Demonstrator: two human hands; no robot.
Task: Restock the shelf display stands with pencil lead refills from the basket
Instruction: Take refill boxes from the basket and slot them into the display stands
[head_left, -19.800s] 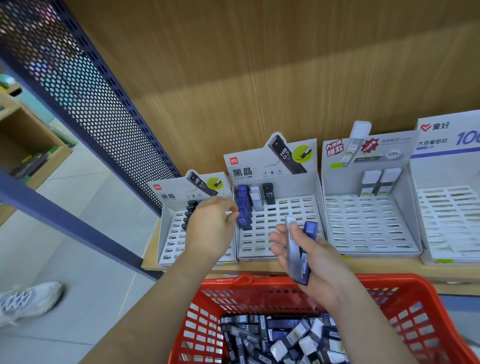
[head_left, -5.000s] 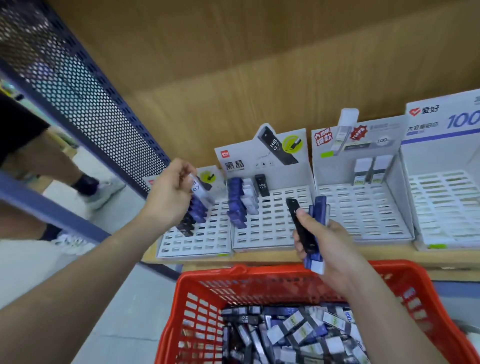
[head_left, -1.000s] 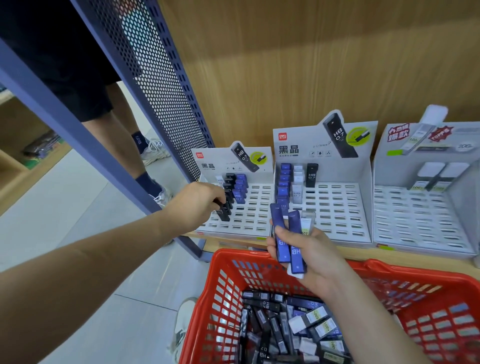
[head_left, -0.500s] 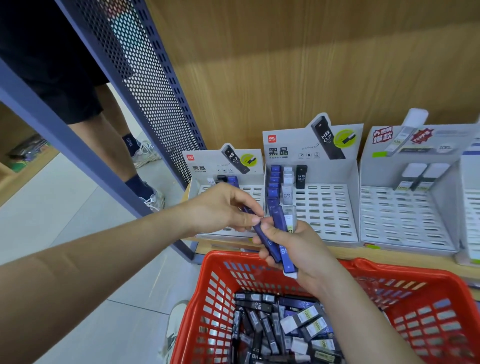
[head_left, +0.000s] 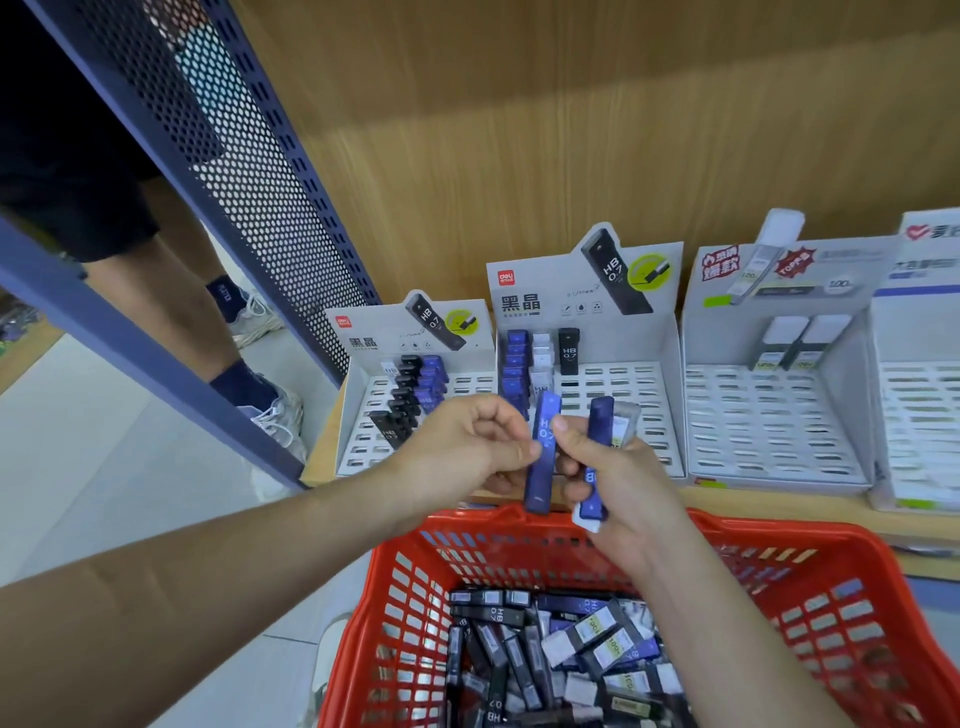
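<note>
Mid hand-over — your left hand (head_left: 462, 447) pinches a blue refill (head_left: 543, 460) from the bunch (head_left: 598, 441) your right hand (head_left: 623, 486) grips; next, slot it into the stand (head_left: 363, 340) at eleven o'clock.

The rightmost stand (head_left: 919, 332) is cut off by the right edge, its print blurred; the red basket (head_left: 779, 531) runs off the bottom; the left hand (head_left: 462, 447), pinching a blue refill (head_left: 543, 457), covers the front rows of the leftmost stand (head_left: 358, 410); a pale refill (head_left: 626, 423) hides mostly behind the second blue refill (head_left: 597, 457) in the right hand (head_left: 623, 488).
</note>
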